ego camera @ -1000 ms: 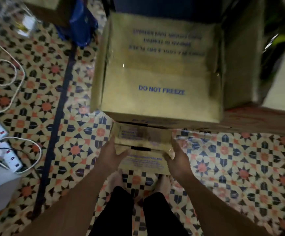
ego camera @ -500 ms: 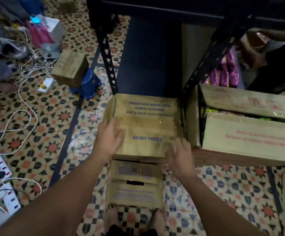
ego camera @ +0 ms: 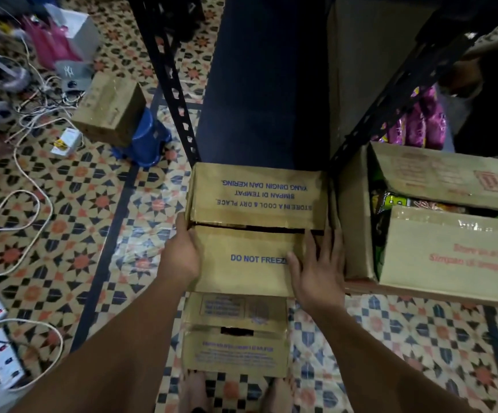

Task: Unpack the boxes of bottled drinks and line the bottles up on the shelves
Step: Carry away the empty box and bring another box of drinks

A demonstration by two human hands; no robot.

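Two hands (L (ego camera: 182, 259), R (ego camera: 320, 274)) on shut carton (ego camera: 250, 201); snack pkts (ego camera: 396, 202) in open carton (ego camera: 450, 234)

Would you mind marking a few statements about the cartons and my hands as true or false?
1. The carton under the hands reads DO NOT FREEZE. True.
2. Its top flaps stand open. False: they lie shut, a thin gap between them.
3. The right hand lies flat on it, fingers straight. True.
4. The big box to its right is sealed. False: it is open, packets showing.
5. The left hand touches nothing. False: it holds the carton's left edge.
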